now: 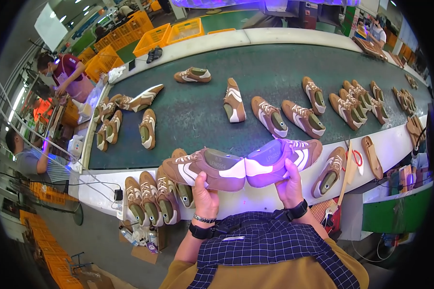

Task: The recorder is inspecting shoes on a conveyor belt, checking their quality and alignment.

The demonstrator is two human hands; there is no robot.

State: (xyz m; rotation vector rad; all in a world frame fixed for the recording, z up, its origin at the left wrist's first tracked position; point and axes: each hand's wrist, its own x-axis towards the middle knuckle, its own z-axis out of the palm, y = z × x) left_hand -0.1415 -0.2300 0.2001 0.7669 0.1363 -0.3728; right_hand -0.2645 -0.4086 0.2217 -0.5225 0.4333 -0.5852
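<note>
In my left hand (206, 198) is a brown sneaker (190, 169) with white side stripes and a white heel patch, its toe to the left. My right hand (290, 188) grips a matching sneaker (307, 153), toe to the right. Heel to heel, the two shoes meet or nearly meet in front of me, with a purplish light over them. Olive-green lasts fill both openings. My thumbs press on the near sides; the other fingers are mostly hidden beneath. Left of my left hand, a row of similar sneakers (149, 195) stands on the white ledge (99, 192).
Many more brown sneakers (268, 115) lie across the green conveyor belt (193, 111). On the ledge to my right are a single sneaker (329, 172), red-handled scissors (356, 159) and a tan sole (371, 156). A co-worker (72, 77) stands at the far left, near yellow crates (152, 38).
</note>
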